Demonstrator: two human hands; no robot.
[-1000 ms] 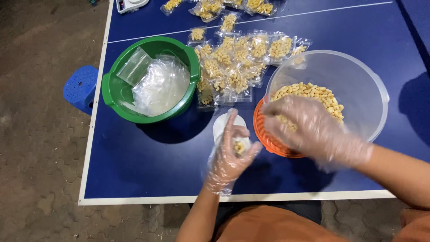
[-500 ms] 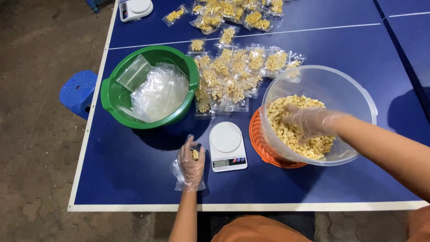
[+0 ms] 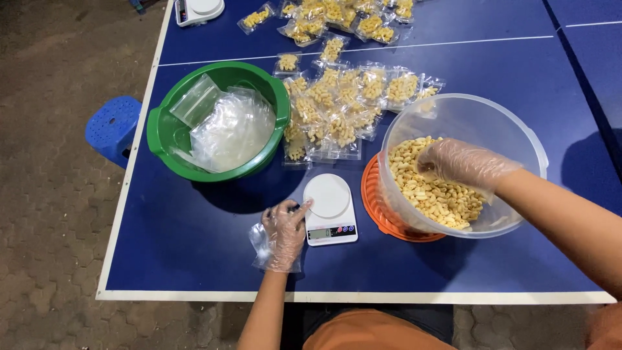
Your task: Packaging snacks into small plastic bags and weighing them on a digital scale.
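Head view | left hand [image 3: 284, 230] grip pinching small bag [image 3: 260, 241] beside scale [image 3: 328, 209] | right hand [image 3: 461, 163] grip curled over snacks [image 3: 435, 192]

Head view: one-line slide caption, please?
Gloved right hand in clear tub of snacks; left hand beside white scale.
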